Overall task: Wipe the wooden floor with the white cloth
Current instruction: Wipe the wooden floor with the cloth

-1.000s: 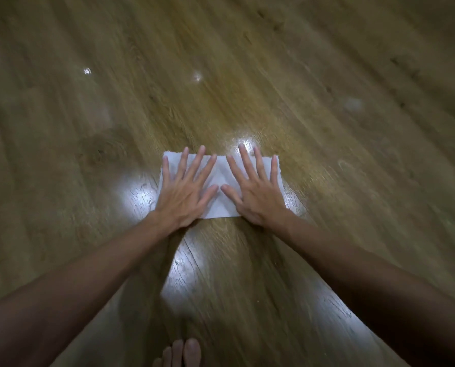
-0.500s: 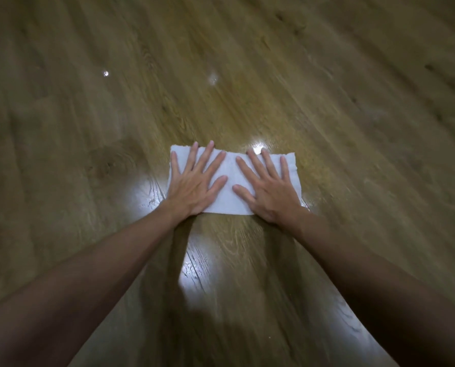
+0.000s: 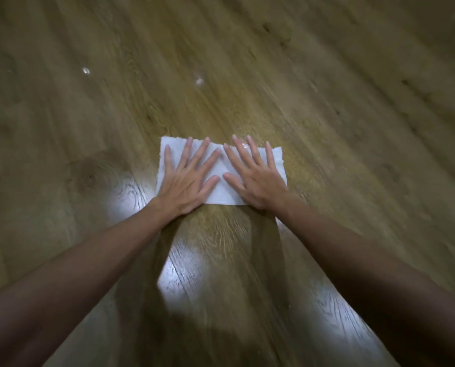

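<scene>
- Two hands, both bare, both flat and palm-down with fingers spread, gripping nothing.
- Left hand (image 3: 186, 178) pressed on the left half of the cloth, five fingers fanned toward 12 o'clock, thumb angled toward 2 o'clock.
- Right hand (image 3: 258, 178) pressed on the right half, fingers fanned toward 11 and 12 o'clock, thumb pointing toward 10 o'clock.
- Thumb tips close together near the cloth's middle, not touching; index fingertips nearly meeting above them.
- Two bare forearms running back toward 7 and 5 o'clock, out of the lower corners of the view.
- One white cloth (image 3: 222, 189), rectangular, lying flat on the floor, longer from 9 to 3 o'clock; thin, soft-looking, lightly creased, with slightly ragged far edge and right corner.
- Cloth showing between the two hands as a white wedge, and past the fingertips along its far edge; heels of both palms just over its near edge.
- Wooden floor (image 3: 327, 115) under everything: brown planks with visible grain and knots, seams running roughly from 7 toward 1 o'clock, glossy surface.
- Several bright glare patches on the boards: one at 9 o'clock of the left wrist, one between the forearms at 6 o'clock of the cloth, one along the right forearm.
- Two small white specks (image 3: 85, 70) on the floor at about 11 o'clock of the cloth, well apart from it; blurred, kind not clear.
- Two dark arm shadows on the boards between the forearms.
</scene>
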